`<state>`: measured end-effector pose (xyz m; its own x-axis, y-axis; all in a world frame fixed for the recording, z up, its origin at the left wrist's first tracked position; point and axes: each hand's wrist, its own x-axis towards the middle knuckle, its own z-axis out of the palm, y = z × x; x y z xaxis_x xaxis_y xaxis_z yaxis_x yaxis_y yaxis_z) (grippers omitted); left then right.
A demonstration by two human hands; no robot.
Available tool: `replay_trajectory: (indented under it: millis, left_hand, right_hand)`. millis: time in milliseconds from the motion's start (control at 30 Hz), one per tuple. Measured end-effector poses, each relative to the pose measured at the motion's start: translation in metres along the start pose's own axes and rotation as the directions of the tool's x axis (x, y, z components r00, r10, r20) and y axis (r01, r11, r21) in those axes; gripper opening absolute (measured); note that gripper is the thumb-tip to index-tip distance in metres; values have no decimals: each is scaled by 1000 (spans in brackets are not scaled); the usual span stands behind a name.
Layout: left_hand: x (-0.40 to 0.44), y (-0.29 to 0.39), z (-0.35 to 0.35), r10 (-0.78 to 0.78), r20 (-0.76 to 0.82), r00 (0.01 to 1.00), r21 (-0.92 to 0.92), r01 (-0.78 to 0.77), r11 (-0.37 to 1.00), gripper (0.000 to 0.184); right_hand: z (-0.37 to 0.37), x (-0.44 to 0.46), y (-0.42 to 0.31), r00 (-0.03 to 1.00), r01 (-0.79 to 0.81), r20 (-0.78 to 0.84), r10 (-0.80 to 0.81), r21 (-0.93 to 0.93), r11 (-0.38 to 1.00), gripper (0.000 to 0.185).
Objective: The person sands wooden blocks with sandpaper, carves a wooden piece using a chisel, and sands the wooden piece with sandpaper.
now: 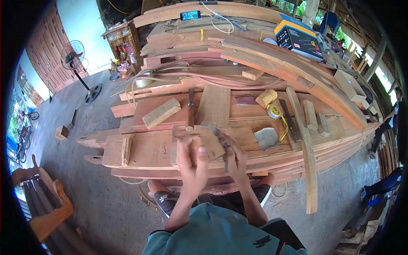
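Both my hands are over a small wooden board (211, 143) on the stacked planks. My left hand (193, 158) is closed, pinching a small brown piece of wood (182, 134) at its fingertips. In my right hand (236, 158), the fingers wrap round a slim dark tool (216, 131), blurred by motion; its kind is not clear. The tool and the small wood piece are apart. A chisel with a wooden handle (190, 114) lies just beyond my left hand. To the right of my right hand lies a grey sheet of sandpaper (267, 139).
A yellow tape measure (274, 111), a wooden mallet head or block (266, 98) and a long wood strip (307, 161) lie on the right. A loose wood block (162, 113) is at the left. Behind are hoses (212, 78), a phone (190, 15) and a box (298, 39).
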<state>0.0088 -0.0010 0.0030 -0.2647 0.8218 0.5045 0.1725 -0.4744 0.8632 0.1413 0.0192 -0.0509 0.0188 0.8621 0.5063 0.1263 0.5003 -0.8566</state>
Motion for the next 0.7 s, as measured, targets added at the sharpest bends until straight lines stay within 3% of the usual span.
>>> replay_trajectory:
  millis: [33,100,133,233,333,433,500,567,600,667,700]
  left_hand:
    - [3,2,-3,-44,-1,999,-22,44,999,23]
    - [7,7,-8,-143,10,990,-65,143,988,24]
    - [10,3,-7,-34,-14,999,-10,34,999,30]
    - [11,1,-4,236,74,969,152,-245,958,41]
    - [14,8,-3,195,274,942,47,-216,975,49]
    - [17,13,-9,255,317,913,142,-312,940,52]
    - [7,11,-1,129,151,980,-102,-115,988,54]
    - [0,13,7,-53,98,994,-371,86,925,54]
    - [-1,12,10,-20,65,998,-319,39,947,52]
    - [-3,8,13,40,26,999,-199,-34,979,48]
    - [-4,7,15,77,3,997,-194,-74,978,44]
  right_hand:
    - [-4,-5,26,992,-125,-17,126,28,992,36]
    - [-8,-3,46,971,-226,-66,232,84,970,36]
    - [-10,0,48,954,-275,-92,286,112,955,37]
    - [6,11,-23,999,17,-48,-12,113,993,37]
    - [10,22,-79,975,224,-36,-221,154,962,37]
    - [-9,0,-15,997,-66,-35,67,26,997,35]
    - [-18,-26,67,984,-80,-143,109,194,978,34]
    - [-19,-32,86,977,-50,-209,35,-66,997,35]
    - [-17,-28,81,980,-8,-187,-73,-400,916,36]
    - [3,-20,43,954,-154,-242,177,111,982,44]
    - [11,-11,12,962,-121,-236,134,67,990,43]
